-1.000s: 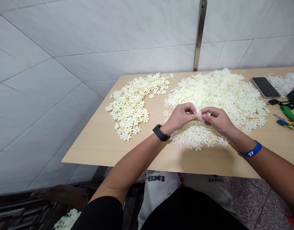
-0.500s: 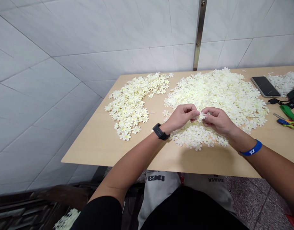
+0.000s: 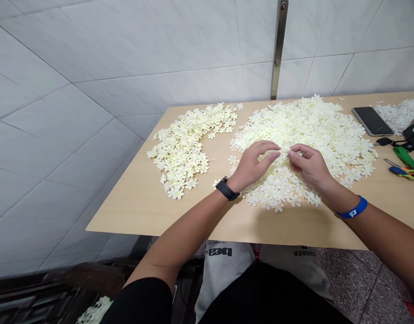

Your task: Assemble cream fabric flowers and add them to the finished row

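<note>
I have the right-side flower pile [image 3: 328, 130] below and on the far side of both hands: left hand [image 3: 252, 164] parted, right hand [image 3: 310, 164] curled, whether gripping anything I can't tell.

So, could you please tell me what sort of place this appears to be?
Probably an indoor craft workspace: a tan table stands by a tiled wall, with two piles of pale flowers and some scissors on it.

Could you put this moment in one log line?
left hand: open, over larger flower pile; right hand: pinched, contents unclear; smaller flower pile: farther left
</note>
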### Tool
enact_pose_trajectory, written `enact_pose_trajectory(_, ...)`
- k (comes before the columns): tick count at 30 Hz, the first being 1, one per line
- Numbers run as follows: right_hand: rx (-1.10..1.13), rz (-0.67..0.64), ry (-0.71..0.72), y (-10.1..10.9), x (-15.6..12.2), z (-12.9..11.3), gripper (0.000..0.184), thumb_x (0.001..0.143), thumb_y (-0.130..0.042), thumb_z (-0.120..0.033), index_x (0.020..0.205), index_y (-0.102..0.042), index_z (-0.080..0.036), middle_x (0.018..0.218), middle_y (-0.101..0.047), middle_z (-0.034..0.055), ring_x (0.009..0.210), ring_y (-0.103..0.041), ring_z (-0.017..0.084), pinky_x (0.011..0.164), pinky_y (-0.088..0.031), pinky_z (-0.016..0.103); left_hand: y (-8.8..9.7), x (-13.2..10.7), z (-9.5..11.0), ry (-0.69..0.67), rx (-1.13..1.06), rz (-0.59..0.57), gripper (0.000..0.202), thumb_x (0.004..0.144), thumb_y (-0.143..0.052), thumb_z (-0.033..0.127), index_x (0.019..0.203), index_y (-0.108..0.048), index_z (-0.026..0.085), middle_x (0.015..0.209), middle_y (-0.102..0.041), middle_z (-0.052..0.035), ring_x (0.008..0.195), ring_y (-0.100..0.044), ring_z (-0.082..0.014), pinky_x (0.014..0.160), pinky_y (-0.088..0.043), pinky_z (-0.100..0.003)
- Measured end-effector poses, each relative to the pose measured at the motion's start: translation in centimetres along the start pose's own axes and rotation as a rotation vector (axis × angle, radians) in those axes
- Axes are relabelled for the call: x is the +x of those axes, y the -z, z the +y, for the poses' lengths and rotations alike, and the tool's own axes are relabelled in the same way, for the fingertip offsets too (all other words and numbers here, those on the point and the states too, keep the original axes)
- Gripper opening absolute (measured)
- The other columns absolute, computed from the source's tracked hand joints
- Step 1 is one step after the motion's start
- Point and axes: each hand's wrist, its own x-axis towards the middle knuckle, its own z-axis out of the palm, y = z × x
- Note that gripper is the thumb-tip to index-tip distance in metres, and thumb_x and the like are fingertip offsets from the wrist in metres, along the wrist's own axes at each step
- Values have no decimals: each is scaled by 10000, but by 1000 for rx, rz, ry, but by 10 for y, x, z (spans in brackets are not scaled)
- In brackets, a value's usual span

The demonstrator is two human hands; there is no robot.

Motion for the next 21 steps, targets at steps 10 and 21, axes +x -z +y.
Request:
enact_pose_trajectory(10,-344,51,161,-4,-7,-4,211,828,-741,-400,786,-708,-196,669,-591,2,519,-406,99,470,-293,262,-6,-2,4,249,-207,5,167,885,-711,326,825,-746,174,843,-769,-28,767,-677,-129,702,-522,-252)
enact_pose_trajectory(21,-483,228,263,-2,-5,-8,127,859,-694,-312,780,-686,-212,782,-663,30,613,-505,137,521,-387,271,1,2,-1,258,-102,43,285,892,-714,430,786,-648,174,799,-696,-29,732,-595,-137,680,-480,-277)
